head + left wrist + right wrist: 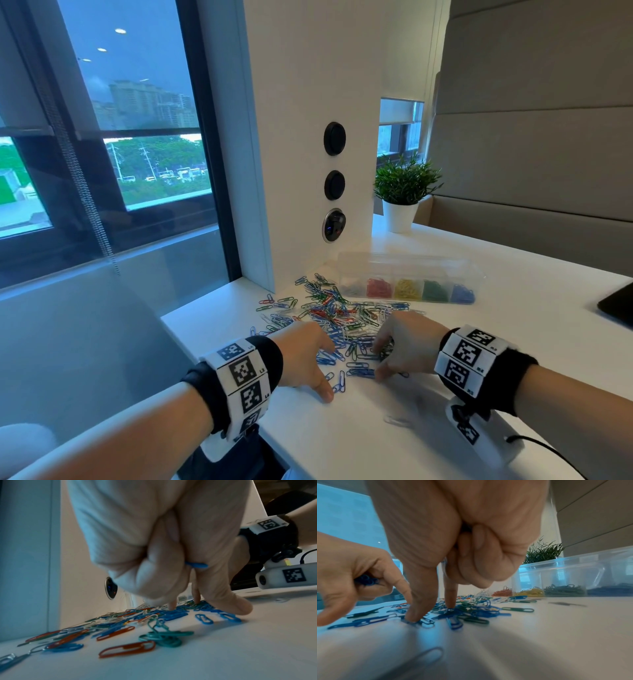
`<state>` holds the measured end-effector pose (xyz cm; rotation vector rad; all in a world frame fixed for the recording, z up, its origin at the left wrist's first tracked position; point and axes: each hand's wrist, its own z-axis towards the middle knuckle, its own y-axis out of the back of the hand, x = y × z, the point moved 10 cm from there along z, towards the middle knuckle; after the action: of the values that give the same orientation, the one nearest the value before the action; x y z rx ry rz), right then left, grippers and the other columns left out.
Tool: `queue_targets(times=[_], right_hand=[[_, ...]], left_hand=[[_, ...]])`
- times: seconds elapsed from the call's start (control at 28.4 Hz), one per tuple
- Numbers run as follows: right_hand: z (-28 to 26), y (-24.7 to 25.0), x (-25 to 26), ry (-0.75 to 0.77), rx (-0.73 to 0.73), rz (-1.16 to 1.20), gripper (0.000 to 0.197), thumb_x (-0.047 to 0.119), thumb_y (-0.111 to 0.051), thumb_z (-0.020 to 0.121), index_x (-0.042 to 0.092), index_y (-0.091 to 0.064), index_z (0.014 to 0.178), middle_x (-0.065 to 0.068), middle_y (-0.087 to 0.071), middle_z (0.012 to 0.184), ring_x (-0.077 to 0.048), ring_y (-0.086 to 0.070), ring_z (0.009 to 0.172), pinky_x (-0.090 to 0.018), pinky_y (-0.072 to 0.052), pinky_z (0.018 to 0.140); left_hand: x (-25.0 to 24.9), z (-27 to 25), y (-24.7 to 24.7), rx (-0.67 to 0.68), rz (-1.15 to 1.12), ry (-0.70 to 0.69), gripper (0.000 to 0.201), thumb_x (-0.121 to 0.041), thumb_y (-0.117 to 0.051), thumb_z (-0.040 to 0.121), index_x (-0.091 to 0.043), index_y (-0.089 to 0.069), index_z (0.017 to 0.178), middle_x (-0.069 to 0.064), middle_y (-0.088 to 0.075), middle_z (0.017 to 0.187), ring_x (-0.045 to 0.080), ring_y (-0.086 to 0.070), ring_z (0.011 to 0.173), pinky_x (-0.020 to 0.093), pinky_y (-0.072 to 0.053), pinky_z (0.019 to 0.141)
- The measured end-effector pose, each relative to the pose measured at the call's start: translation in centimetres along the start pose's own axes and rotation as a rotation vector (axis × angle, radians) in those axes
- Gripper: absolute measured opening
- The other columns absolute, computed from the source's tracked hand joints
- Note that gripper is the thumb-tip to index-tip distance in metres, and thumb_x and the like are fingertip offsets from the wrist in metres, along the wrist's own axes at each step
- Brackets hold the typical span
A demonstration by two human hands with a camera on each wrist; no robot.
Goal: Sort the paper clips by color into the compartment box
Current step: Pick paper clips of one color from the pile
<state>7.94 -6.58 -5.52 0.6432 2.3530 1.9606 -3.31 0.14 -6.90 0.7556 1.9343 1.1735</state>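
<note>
1. Left hand [305, 356] is down at the near left edge of the paper clip pile [337, 318]. Its lower fingers are curled around a little bundle of blue paper clips [366, 580], which shows clearly from the right wrist view, while the index finger and thumb reach down onto the table.
2. Right hand [404, 342] is at the near right edge of the same pile. Index fingertip and thumb tip are pressed onto blue clips on the table [428, 394], and the other fingers are tucked into the palm. Can't tell if anything is tucked in there.
3. The pile itself is a mixed mess of blue, green, red and white/silver clips, spread across the white table just near of the box and running left toward the wall corner.
4. Clear compartment box [411, 270] sits at the far side of the pile, lid open. Sections from left to right hold white/silver, red, yellow, green and blue clips.
5. One stray silver paper clip [397, 420] lies by itself on the near side, close to the right wrist.
6. A potted plant [404, 192] sits far behind the box, and there's a dark flat object [616, 305] at the right edge.
</note>
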Motion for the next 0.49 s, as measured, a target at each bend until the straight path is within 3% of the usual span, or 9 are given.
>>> queue_targets(times=[0.04,0.14,0.21,0.32,0.39,0.49], right_hand=[[-0.1,0.1,0.1,-0.001,-0.008,0.001,0.044,0.043,-0.081,0.074,0.022,-0.074,0.112,0.008,-0.071,0.106,-0.006,-0.058,0.083,-0.011,-0.04,0.061],[0.0,0.0,0.2,-0.001,-0.009,0.067,0.039,0.04,-0.08,0.075,0.021,-0.075,0.107,0.005,-0.075,0.09,-0.008,-0.063,0.067,-0.019,-0.052,0.064],[0.1,-0.3,0.7,0.01,0.004,0.093,0.038,0.04,-0.079,0.076,0.023,-0.075,0.109,0.008,-0.074,0.085,-0.006,-0.063,0.063,-0.019,-0.052,0.063],[0.4,-0.6,1.9,0.069,0.004,0.03,0.034,0.04,-0.078,0.078,0.026,-0.075,0.109,0.013,-0.07,0.11,-0.001,-0.056,0.086,-0.01,-0.036,0.062],[0.4,-0.6,2.4,0.087,-0.005,0.02,0.031,0.038,-0.077,0.079,0.027,-0.076,0.108,0.014,-0.068,0.117,-0.002,-0.056,0.096,-0.013,-0.036,0.068],[0.4,-0.5,2.3,0.094,-0.008,0.025,0.031,0.036,-0.077,0.08,0.027,-0.075,0.109,0.015,-0.068,0.117,0.0,-0.053,0.092,-0.012,-0.035,0.066]], left_hand=[[0.1,0.0,0.0,-0.005,0.0,0.006,0.086,-0.042,-0.085,0.069,-0.02,-0.047,0.144,0.004,-0.05,0.144,0.022,-0.05,0.127,0.032,-0.041,0.107],[0.2,-0.2,0.1,-0.017,0.019,0.01,0.084,-0.045,-0.084,0.069,-0.019,-0.051,0.141,0.004,-0.053,0.14,0.022,-0.054,0.121,0.029,-0.045,0.101],[-0.1,-0.2,0.1,-0.017,0.047,-0.002,0.079,-0.045,-0.083,0.071,-0.019,-0.053,0.139,0.003,-0.052,0.141,0.021,-0.052,0.123,0.029,-0.044,0.102],[-0.7,-0.3,0.1,-0.012,0.077,-0.031,0.065,-0.041,-0.08,0.075,-0.022,-0.059,0.134,0.002,-0.055,0.138,0.02,-0.053,0.121,0.027,-0.044,0.1],[-0.7,-0.3,0.3,-0.024,0.086,-0.044,0.059,-0.039,-0.079,0.078,-0.023,-0.061,0.131,0.002,-0.056,0.136,0.019,-0.055,0.118,0.025,-0.044,0.097],[0.3,-0.4,0.5,-0.046,0.065,0.004,0.062,-0.036,-0.078,0.08,-0.019,-0.056,0.136,0.005,-0.057,0.133,0.023,-0.059,0.111,0.023,-0.044,0.087]])
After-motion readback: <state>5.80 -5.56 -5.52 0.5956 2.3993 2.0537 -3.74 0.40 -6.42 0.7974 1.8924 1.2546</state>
